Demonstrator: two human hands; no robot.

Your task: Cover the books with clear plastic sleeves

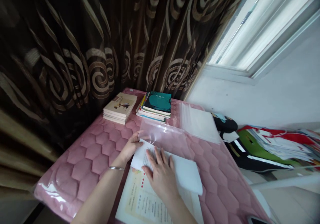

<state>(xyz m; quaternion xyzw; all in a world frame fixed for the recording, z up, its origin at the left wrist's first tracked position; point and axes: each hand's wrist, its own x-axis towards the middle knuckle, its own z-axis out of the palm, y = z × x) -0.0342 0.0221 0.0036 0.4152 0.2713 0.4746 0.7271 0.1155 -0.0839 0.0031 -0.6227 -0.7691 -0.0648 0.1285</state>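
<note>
An opened book (147, 197) with printed pages lies at the near side of the table. Across its upper part is a folded-over white flap (187, 174). A clear plastic book cover (165, 137) extends from under the flap toward the back. My left hand (131, 147) is closed at the flap's upper left corner, thumb on the white sheet and fingers at the plastic; its exact grip is partly hidden. My right hand (161, 174) lies flat on the flap and page, fingers spread, holding nothing. A silver bracelet (116, 168) circles my left wrist.
Behind are a stack of cream books (121, 106) and a pile topped by a teal book (158, 102). More clear plastic covers (200, 122) lie at back right. The table has a pink quilted cloth (100, 147). A phone-like dark object (257, 220) sits at the near right edge.
</note>
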